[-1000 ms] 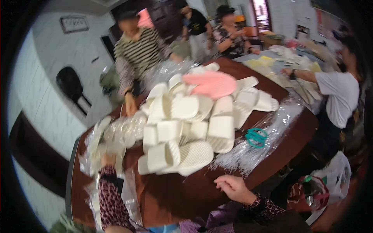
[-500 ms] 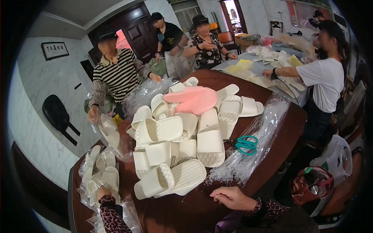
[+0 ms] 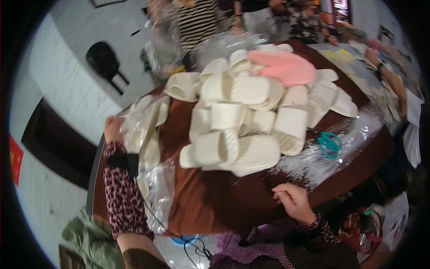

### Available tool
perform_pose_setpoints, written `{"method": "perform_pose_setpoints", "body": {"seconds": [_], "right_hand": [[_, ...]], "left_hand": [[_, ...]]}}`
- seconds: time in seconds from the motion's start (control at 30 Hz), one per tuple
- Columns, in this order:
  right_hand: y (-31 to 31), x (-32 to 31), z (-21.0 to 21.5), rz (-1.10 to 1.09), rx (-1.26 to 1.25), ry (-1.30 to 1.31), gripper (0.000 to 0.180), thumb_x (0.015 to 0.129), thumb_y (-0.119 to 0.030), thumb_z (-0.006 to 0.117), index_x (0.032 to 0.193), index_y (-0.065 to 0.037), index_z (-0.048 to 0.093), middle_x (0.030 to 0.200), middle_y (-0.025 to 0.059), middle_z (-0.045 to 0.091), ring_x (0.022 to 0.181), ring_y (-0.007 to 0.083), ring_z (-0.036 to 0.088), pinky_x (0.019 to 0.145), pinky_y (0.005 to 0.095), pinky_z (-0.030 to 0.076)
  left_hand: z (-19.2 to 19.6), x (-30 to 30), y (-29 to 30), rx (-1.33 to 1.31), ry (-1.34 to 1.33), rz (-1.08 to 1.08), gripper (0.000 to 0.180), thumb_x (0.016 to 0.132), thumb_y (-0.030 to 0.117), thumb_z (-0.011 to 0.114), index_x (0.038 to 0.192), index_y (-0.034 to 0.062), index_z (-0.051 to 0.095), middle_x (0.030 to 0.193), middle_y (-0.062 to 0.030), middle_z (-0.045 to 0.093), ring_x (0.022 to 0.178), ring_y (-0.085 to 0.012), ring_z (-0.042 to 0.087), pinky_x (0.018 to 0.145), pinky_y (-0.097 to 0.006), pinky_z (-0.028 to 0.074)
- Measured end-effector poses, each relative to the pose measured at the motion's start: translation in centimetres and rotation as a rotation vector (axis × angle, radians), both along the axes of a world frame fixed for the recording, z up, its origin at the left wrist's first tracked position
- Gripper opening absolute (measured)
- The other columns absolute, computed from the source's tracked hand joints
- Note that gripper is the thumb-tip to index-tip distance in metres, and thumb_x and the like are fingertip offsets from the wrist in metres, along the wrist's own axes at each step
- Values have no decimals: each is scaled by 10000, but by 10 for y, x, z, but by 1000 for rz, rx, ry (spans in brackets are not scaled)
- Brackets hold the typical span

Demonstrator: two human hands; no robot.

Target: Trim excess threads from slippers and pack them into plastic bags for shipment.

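Observation:
At the table's left edge, my left hand (image 3: 114, 129) is closed at the outer side of a clear plastic bag of white slippers (image 3: 145, 119); its fingers are blurred and partly hidden. My right hand (image 3: 293, 201) hovers near the front edge with fingers curled in, and nothing shows in them. Between the hands lies a heap of loose white slippers (image 3: 257, 152), with a pink pair (image 3: 289, 67) on top toward the back. Teal-handled scissors (image 3: 329, 144) rest on a bundle of clear plastic fasteners (image 3: 309, 166) to the right of the heap.
Crumpled clear bags (image 3: 156, 193) lie along the left side of the brown table (image 3: 210, 201). Across it stands a person in a striped shirt (image 3: 197, 24), others beside. A second table adjoins at the far right. A red bag (image 3: 360, 231) sits low right.
The view has tilted down and turned left. My left hand has shifted to the outer side of the bagged slippers. My right hand stays curled near the front edge.

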State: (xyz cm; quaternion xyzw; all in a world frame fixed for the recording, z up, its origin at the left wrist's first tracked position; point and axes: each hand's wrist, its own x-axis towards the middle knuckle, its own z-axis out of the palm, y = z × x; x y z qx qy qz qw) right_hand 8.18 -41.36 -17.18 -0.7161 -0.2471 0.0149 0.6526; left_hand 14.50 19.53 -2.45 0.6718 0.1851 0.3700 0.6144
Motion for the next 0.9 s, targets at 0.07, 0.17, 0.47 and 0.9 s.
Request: {"method": "perform_pose_setpoints", "body": {"seconds": [0.07, 0.17, 0.47, 0.9], "right_hand": [[0, -6, 2, 55, 28, 7, 137, 856, 21, 531, 967, 11, 611, 777, 88, 622, 667, 113, 605, 587, 228, 487], [-2, -7, 1, 80, 57, 24, 130, 861, 27, 514, 952, 19, 607, 758, 77, 614, 638, 98, 581, 568, 219, 474], [-18, 19, 65, 385, 117, 285, 213, 927, -62, 462, 1100, 25, 551, 858, 72, 610, 731, 107, 575, 667, 229, 487], [52, 70, 85, 581, -74, 538, 488, 885, -406, 557, 1040, 55, 509, 956, 140, 589, 791, 185, 621, 574, 267, 507]], "left_hand": [[48, -49, -41, 587, 59, 98, 157, 894, 194, 547, 996, 83, 503, 1000, -68, 606, 957, -185, 570, 715, -438, 501], [95, -60, -110, 140, -173, -115, 81, 928, 150, 492, 976, 84, 499, 1021, -79, 604, 947, -181, 571, 732, -424, 510], [90, -96, -236, 210, -367, -449, 70, 941, 81, 431, 943, 47, 493, 1086, -152, 578, 983, -175, 542, 875, -367, 457], [-56, -187, -325, 321, -145, -554, 125, 878, 155, 603, 895, 50, 538, 1116, -178, 565, 1114, -270, 492, 999, -413, 328]]}}
